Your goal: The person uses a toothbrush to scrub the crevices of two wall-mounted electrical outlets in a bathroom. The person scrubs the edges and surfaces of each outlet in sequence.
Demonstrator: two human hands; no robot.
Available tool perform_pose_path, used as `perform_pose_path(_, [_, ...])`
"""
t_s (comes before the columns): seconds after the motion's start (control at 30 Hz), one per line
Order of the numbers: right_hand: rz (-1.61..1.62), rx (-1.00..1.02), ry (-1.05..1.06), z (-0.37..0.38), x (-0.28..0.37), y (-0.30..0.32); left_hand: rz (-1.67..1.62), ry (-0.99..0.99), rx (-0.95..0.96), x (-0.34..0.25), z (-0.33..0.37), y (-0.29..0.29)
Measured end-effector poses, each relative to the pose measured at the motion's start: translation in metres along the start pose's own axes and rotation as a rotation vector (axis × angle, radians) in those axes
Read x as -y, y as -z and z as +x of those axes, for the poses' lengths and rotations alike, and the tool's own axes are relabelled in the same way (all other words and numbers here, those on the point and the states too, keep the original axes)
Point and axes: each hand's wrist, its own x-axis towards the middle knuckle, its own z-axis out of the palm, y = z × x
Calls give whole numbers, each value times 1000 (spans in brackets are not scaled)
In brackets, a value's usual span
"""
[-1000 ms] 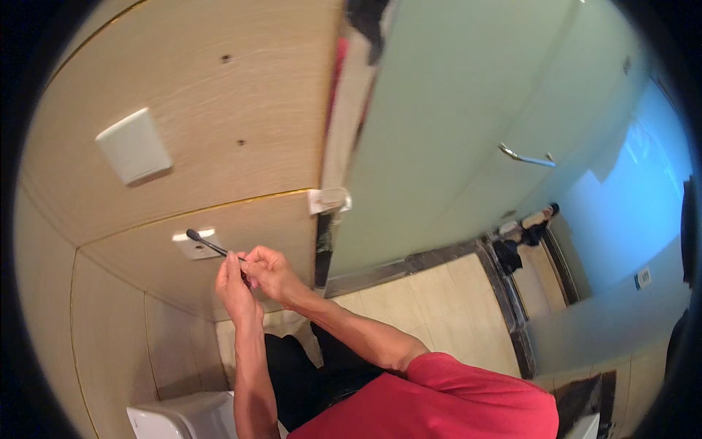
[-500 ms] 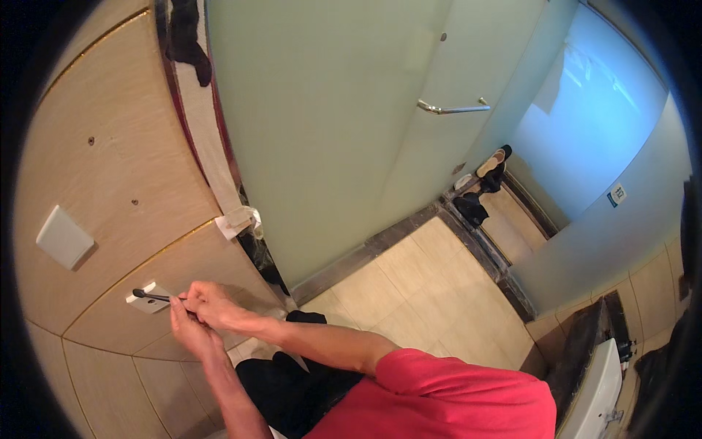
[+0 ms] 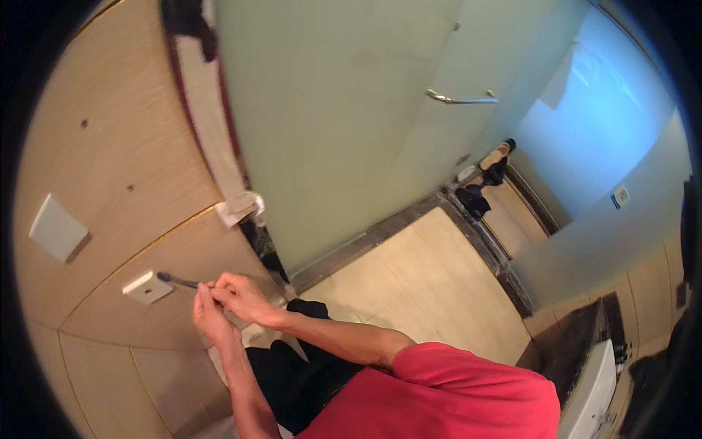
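Observation:
A slim dark stick-like tool (image 3: 178,281) with a thicker, rounded far end points left from my fingers; its exact kind is blurred. My left hand (image 3: 210,316) pinches it from below with the fingertips. Pressed close beside it, my right hand (image 3: 243,298) has its fingers closed around the tool's near end, which they hide. A white wall plate (image 3: 148,288) with a small dark hole is on the wood-look wall, just left of the tool's tip. The tool overlaps the plate's right edge in view; whether they touch I cannot tell.
A second white plate (image 3: 58,228) is on the wall farther left. Ahead stands a frosted glass panel (image 3: 329,132) with a metal handle (image 3: 461,98). Shoes (image 3: 496,157) and dark cloth (image 3: 472,200) lie by the far sill. A white basin (image 3: 594,391) is at lower right.
Both hands and the tool have shifted right, away from the middle of the wall plate. The tool's tip, formerly over the plate, is now at its right edge. The view has tilted slightly.

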Motion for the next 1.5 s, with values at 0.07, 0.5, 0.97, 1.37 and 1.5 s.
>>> perform_pose_path(0.07, [-369, -84, 107, -4, -10, -4, 127, 45, -138, 14, 7, 16])
perform_pose_path(0.5, [-671, -84, 288, -4, -19, -33, 566, -314, -148, -9, 12, 32])
perform_pose_path(0.97, [-676, 20, 336, 8, -45, -32, 776, -369, -184, -8, 13, 40])
perform_pose_path(1.37, [-660, 75, 309, 11, -51, -37, 762, -499, -171, -9, 16, 47])
perform_pose_path(1.5, [-715, 96, 213, 3, -89, -28, 883, -364, -207, 16, 5, 58])
